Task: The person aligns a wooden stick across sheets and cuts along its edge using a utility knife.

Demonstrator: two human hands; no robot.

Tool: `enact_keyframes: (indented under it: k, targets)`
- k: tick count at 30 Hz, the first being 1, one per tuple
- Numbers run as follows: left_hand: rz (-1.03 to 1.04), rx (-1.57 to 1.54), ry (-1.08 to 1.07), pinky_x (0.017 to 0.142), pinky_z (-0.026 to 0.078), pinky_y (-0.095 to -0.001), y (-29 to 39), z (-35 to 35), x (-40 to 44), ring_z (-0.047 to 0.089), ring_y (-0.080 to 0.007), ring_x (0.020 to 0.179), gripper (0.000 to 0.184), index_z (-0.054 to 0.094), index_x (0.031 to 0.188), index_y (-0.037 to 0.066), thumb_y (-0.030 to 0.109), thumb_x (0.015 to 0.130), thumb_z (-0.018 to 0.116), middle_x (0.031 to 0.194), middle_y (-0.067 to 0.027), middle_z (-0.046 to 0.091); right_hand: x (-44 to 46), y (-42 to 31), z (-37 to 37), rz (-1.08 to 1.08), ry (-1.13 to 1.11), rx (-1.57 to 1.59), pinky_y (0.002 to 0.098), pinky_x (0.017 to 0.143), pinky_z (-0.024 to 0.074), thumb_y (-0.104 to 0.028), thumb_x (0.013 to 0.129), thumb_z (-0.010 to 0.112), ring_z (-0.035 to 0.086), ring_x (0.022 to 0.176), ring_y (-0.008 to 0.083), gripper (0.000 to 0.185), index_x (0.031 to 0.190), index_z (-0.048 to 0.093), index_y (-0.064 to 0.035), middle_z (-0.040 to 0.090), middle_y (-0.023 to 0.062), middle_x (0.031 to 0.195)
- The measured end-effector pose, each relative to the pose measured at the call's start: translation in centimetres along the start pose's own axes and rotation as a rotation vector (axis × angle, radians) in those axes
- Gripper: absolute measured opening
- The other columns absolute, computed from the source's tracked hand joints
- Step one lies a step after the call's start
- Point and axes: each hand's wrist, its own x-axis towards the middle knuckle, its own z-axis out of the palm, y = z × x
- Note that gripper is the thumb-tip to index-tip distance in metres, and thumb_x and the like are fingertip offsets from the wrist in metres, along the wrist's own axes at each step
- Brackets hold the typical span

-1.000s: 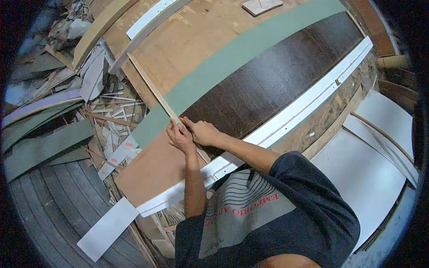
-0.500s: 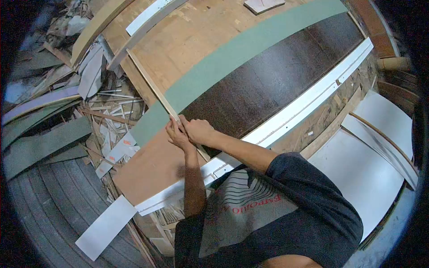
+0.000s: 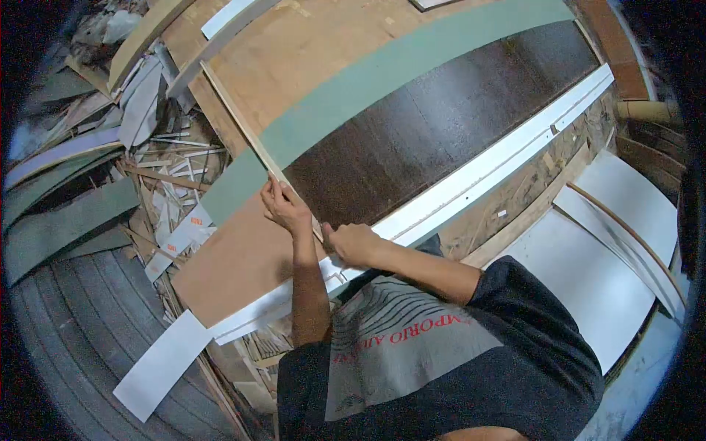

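Observation:
A thin wooden strip [image 3: 234,103] lies across the work surface, over a curved green band [image 3: 323,110] and along the left edge of a dark brown panel [image 3: 441,125]. My left hand [image 3: 287,209] presses and pinches this strip near its middle, fingers bent over it. Close to the strip's near end, my right hand [image 3: 354,245] is closed beside the brown panel's corner, thumb toward the strip. Whatever its curled fingers hold is hidden. A white grooved rail [image 3: 471,176] runs along the near edge, just by the right wrist.
White curved sheets [image 3: 588,272] stand low on the right. A white board [image 3: 162,364] sticks out at the lower left, near a ridged dark floor [image 3: 66,338]. Offcuts [image 3: 173,198] are heaped on the left. Curved wooden pieces [image 3: 147,40] stand at the far left corner.
My right hand has slid along the strip toward my body, away from the left hand. The left hand still holds the strip, slightly more spread. The view has shifted a little.

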Motion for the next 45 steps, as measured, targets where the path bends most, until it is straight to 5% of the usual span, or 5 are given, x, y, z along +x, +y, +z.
enact_keyframes:
  k: [11, 14, 17, 32, 45]
  targets:
    - [-0.041, -0.022, 0.001, 0.088, 0.032, -0.0460, -0.1, 0.1, 0.2, 0.050, -0.0265, 0.110, 0.045, 0.048, 0.138, 0.013, 0.031, 0.096, 0.042, 0.120, -0.0086, 0.051, -0.8, 0.0, -2.3, 0.031, -0.236, 0.088, 0.0484, 0.076, 0.0541, -0.014, 0.075, 0.058, 0.066, 0.087, 0.0404, 0.027, 0.095, 0.068, 0.0016, 0.067, 0.0261, 0.092]
    - [-0.036, 0.027, -0.014, 0.090, 0.031, -0.0457, 0.5, -0.5, 0.2, 0.050, -0.0268, 0.112, 0.046, 0.048, 0.138, 0.013, 0.031, 0.096, 0.042, 0.121, -0.0091, 0.051, -0.3, 2.3, -2.6, -0.065, -0.301, 0.074, 0.0492, 0.078, 0.0520, -0.012, 0.076, 0.058, 0.064, 0.089, 0.0432, 0.051, 0.126, 0.052, -0.0046, 0.066, 0.0261, 0.093]
    - [-0.013, 0.016, 0.004, 0.091, 0.031, -0.0457, 0.2, -0.2, 0.2, 0.049, -0.0271, 0.113, 0.046, 0.048, 0.138, 0.013, 0.030, 0.096, 0.042, 0.121, -0.0099, 0.050, 0.0, 2.3, -4.0, 0.059, 0.155, 0.238, 0.0531, 0.077, 0.0504, -0.009, 0.076, 0.055, 0.063, 0.084, 0.0452, 0.058, 0.134, 0.045, -0.0078, 0.065, 0.0276, 0.088]
    - [0.005, -0.081, 0.023, 0.091, 0.032, -0.0439, -1.2, 0.7, 0.4, 0.052, -0.0267, 0.110, 0.046, 0.052, 0.135, 0.011, 0.033, 0.095, 0.045, 0.120, -0.0105, 0.052, 8.8, 1.2, -1.8, 0.017, 0.265, 0.075, 0.0499, 0.066, 0.0548, -0.022, 0.083, 0.057, 0.067, 0.075, 0.0391, 0.075, 0.146, 0.021, -0.0012, 0.066, 0.0251, 0.084]
    - [-0.037, -0.081, -0.022, 0.089, 0.032, -0.0431, -1.8, 0.8, 0.3, 0.051, -0.0251, 0.112, 0.045, 0.051, 0.136, 0.016, 0.034, 0.095, 0.046, 0.119, -0.0088, 0.052, 9.0, 0.3, -1.9, 0.042, 0.288, 0.005, 0.0493, 0.062, 0.0554, -0.019, 0.090, 0.047, 0.068, 0.072, 0.0366, 0.062, 0.145, 0.023, -0.0011, 0.067, 0.0231, 0.083]
